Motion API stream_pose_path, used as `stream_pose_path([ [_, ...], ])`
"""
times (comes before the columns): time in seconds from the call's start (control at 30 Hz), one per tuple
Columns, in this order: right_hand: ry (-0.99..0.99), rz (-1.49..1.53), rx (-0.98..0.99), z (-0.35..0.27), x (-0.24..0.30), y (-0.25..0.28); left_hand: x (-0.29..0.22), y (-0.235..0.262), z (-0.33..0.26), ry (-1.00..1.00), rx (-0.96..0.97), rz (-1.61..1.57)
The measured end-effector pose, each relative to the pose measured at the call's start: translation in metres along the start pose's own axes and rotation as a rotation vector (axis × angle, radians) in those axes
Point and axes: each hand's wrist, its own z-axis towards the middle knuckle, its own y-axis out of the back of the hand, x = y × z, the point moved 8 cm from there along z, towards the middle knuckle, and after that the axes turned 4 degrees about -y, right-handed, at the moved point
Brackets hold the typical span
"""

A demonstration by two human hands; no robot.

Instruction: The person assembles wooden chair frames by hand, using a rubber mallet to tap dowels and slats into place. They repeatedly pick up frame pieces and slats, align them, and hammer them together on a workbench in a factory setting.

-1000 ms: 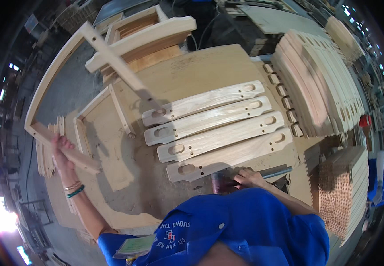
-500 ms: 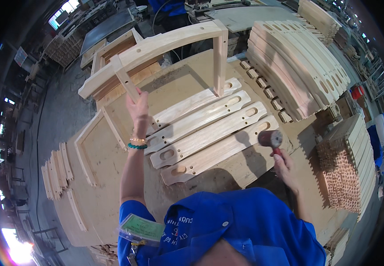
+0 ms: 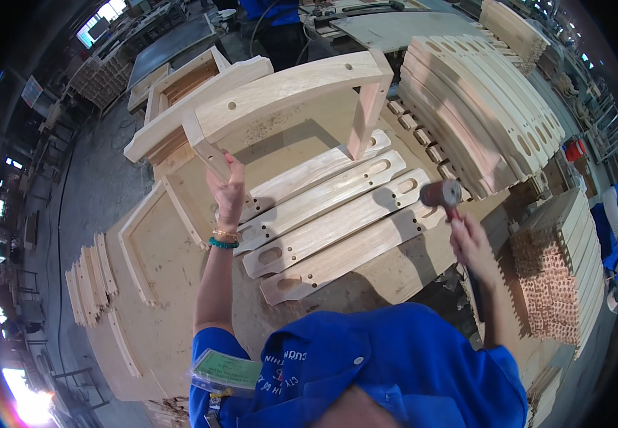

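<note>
My left hand (image 3: 228, 187), with bracelets at the wrist, grips the near leg of a pale wooden frame (image 3: 287, 91). This frame has a curved top rail and a leg at each end; its far leg stands on the rearmost of several slotted boards. In my right hand (image 3: 472, 242) is a mallet (image 3: 440, 192) with a reddish head and handle, held up over the right end of the nearest slotted board (image 3: 355, 258). The boards lie side by side on the table, with oval slots and small dark holes at their ends.
Stacked curved slats (image 3: 458, 107) stand at the far right, and a pile of notched boards (image 3: 555, 267) nearer on the right. Angled wooden pieces (image 3: 138, 250) and thin strips (image 3: 91, 278) lie at left. Behind the frame are more assembled frames (image 3: 180, 93). A person in blue (image 3: 277, 28) stands beyond.
The frame has tilted, its curved rail coming lower and nearer and turning its broad face up. My right hand and mallet have moved slightly right and up. The left hand keeps its grip.
</note>
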Motion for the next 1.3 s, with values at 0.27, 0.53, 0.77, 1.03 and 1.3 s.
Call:
stream_pose_path([
  [0.27, 0.832, 0.120, -0.136, 0.036, 0.271, 0.013, -0.003, 0.002, -0.001, 0.000, 0.039, 0.046],
  [0.53, 0.202, -0.123, 0.078, 0.101, 0.180, -0.055, 0.015, -0.001, 0.005, 0.155, 0.038, 0.160],
  [0.77, 0.181, -0.056, 0.132, 0.072, 0.193, -0.069, 0.031, 0.001, 0.010, 0.238, -0.050, 0.028],
  [1.03, 0.146, -0.055, 0.304, 0.061, 0.192, -0.103, 0.032, -0.012, 0.010, 0.127, 0.006, -0.155],
  [1.3, 0.193, -0.448, 0.521, 0.151, 0.103, -0.226, 0.033, 0.001, 0.004, 0.138, -0.018, -0.163],
])
